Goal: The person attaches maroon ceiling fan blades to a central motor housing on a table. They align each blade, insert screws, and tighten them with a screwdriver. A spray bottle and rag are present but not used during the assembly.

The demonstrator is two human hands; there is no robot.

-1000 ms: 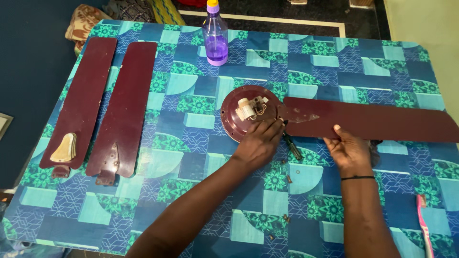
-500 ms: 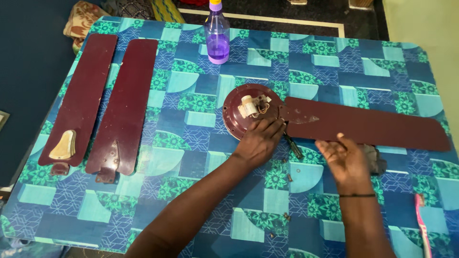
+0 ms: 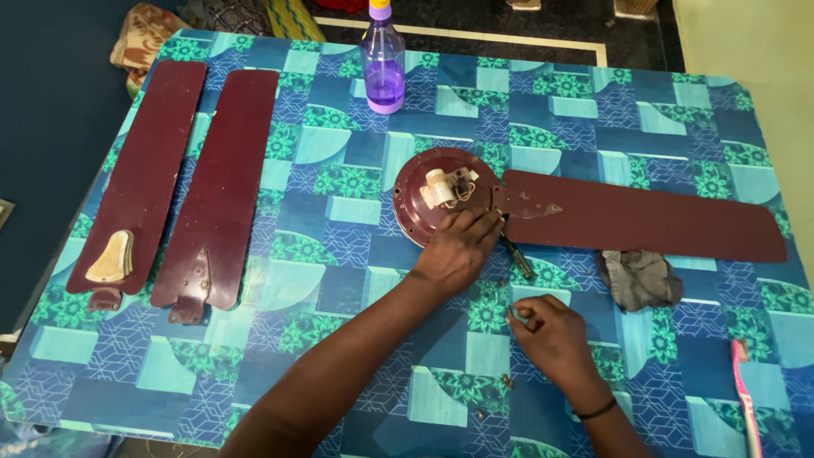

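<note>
While the left hand (image 3: 454, 253) pressed flat, unclenched, on the maroon fan hub (image 3: 437, 203), a patterned blue desk (image 3: 356, 339) lay beneath. Right hand (image 3: 551, 335) pinched a small screw; dark floor lay beyond.

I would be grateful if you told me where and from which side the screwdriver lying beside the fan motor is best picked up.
Probably by the dark handle of the screwdriver, from above and the near right. It lies flat, slanting toward the near edge, with its far end tucked under the left hand by the fan motor. The right hand is nearest that free end.
</note>
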